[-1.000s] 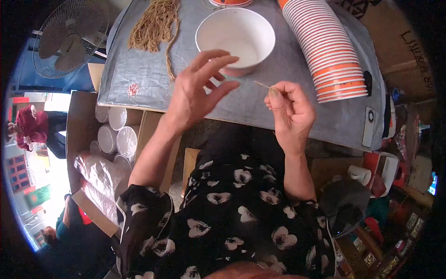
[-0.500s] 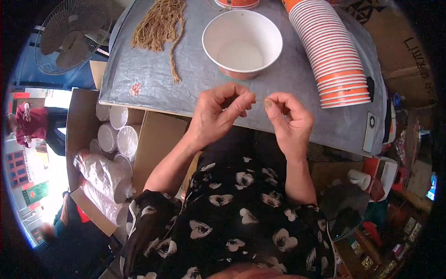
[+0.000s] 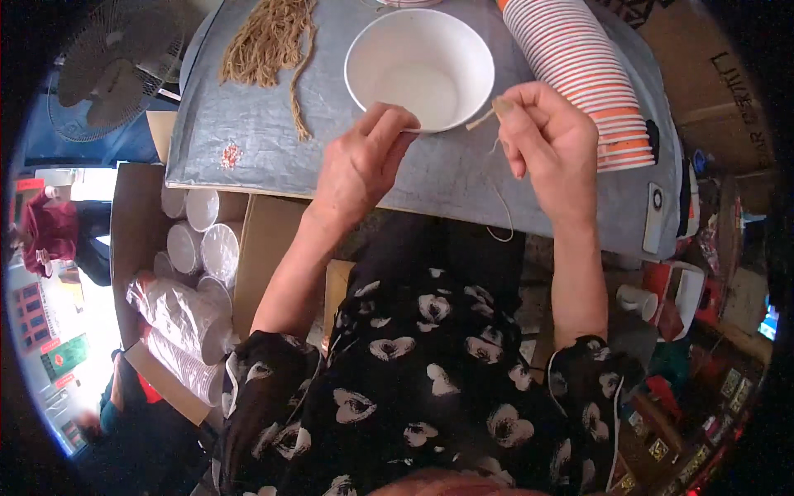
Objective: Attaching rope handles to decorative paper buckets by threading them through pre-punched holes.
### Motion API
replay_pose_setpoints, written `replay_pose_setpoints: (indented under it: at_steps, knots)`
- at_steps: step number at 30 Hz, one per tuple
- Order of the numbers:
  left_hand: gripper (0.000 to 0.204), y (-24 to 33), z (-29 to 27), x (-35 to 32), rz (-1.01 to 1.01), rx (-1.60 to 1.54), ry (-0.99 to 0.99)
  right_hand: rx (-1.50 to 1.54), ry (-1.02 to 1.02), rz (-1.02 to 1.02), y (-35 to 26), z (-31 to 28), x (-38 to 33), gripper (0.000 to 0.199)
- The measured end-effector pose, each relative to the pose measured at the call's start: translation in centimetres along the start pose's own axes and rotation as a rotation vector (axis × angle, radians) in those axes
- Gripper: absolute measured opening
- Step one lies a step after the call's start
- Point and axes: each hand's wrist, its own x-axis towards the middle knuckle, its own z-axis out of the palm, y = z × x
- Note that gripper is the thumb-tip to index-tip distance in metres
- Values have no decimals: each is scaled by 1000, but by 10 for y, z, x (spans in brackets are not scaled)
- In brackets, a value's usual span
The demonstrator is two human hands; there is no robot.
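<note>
A large white paper tub [image 3: 420,70] stands upright on the grey-covered table, its mouth facing me. My left hand [image 3: 364,157] is closed, fingertips pinching at the tub's near rim. Just right of the tub, my right hand [image 3: 546,140] is closed in a pinch on a short piece of twine [image 3: 478,124], whose pale end sticks out toward the rim. A thin thread [image 3: 506,217] hangs below that hand and curls over the table's near edge. At the table's far left lies a bundle of brown twine [image 3: 269,41], one strand trailing toward me.
A long stack of orange and white paper tubs [image 3: 571,66] leans at the right. Small red and white bits [image 3: 231,156] lie on the table's left. Below it, an open cardboard box [image 3: 136,223] holds wrapped tub stacks. A fan [image 3: 116,66] stands far left.
My hands have moved apart: the left onto the tub's near rim, the right up and to the right with the twine. The hanging thread has come into sight.
</note>
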Motion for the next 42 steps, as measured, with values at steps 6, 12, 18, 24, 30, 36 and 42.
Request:
replay_pose_setpoints:
  at_steps: [6, 12, 18, 24, 30, 36, 42]
  knots:
    - [10, 17, 8, -23, -26, -60, 11, -85, -56, 52, 14, 12, -2, 15]
    - [11, 22, 13, -36, -26, -43, -12, -167, -74, 96, 28, 23, -10, 14]
    - [13, 24, 19, -48, -28, -60, -8, -212, -131, 114, 34, 25, -16, 15]
    - [15, 25, 20, -48, 3, -55, -30, -271, -156, 113, 42, 22, -18, 13]
    - [22, 26, 17, -48, -52, -77, -82, -259, -161, 132, 43, 23, -20, 13]
    - [21, 26, 20, -45, 20, -13, -30, -282, -175, 162, 41, 23, -20, 12]
    - [27, 27, 17, -44, -23, 29, -80, -286, -178, 159, 42, 24, -19, 11]
